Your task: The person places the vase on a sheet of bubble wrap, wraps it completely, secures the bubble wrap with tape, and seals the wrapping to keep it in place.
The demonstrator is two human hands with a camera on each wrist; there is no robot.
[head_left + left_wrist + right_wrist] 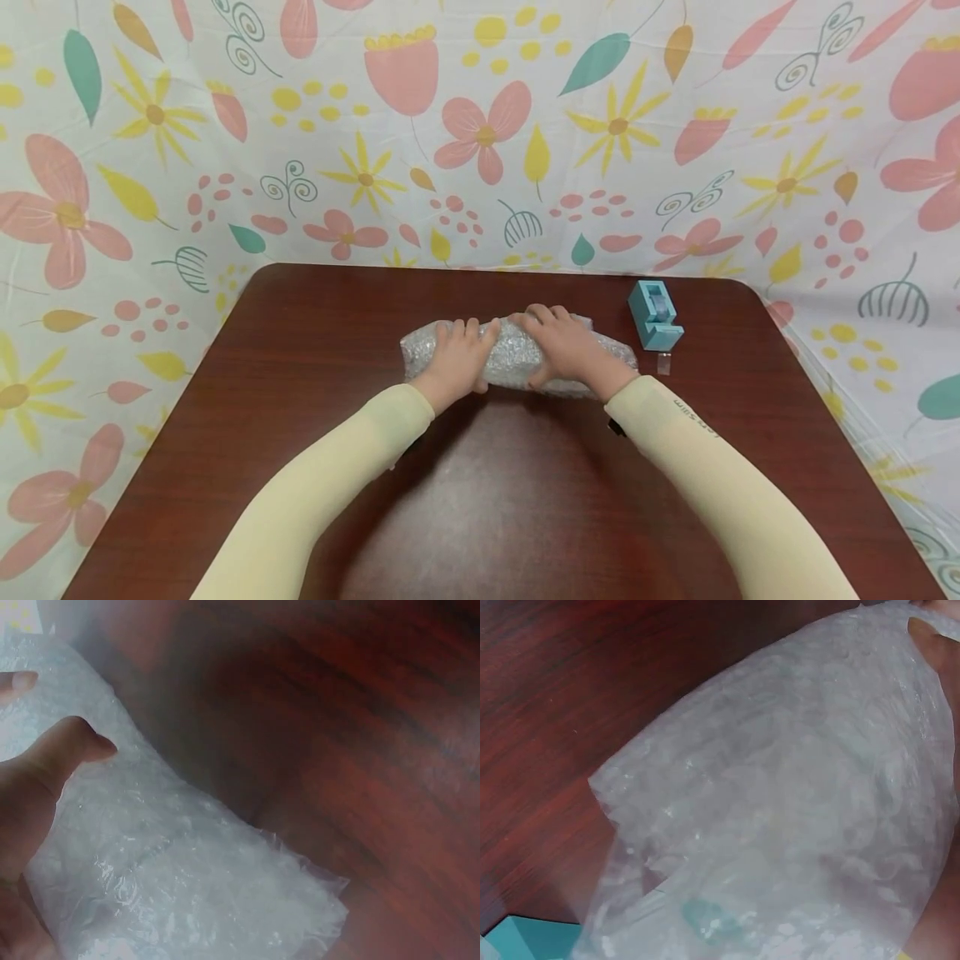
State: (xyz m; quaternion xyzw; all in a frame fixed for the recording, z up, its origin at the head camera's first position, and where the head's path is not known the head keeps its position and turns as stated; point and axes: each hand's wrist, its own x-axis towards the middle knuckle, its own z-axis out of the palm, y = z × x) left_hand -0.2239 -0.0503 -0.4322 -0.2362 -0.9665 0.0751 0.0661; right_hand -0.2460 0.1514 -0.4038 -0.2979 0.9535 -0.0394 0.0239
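Tabletop (540, 492): far edge (337, 269) near bubble wrap (516, 357) | left hand (457, 360), right hand (572, 348): fingers gripping it

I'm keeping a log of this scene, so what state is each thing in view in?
Bubble wrap: bundled, lying on the table; any contents cannot be made out.
Left hand: holding the bubble wrap.
Right hand: holding the bubble wrap.
Tape dispenser: untouched, clear strip at its near end.
Sleeves: down to the wrists.
Sheet: hanging, lightly creased.
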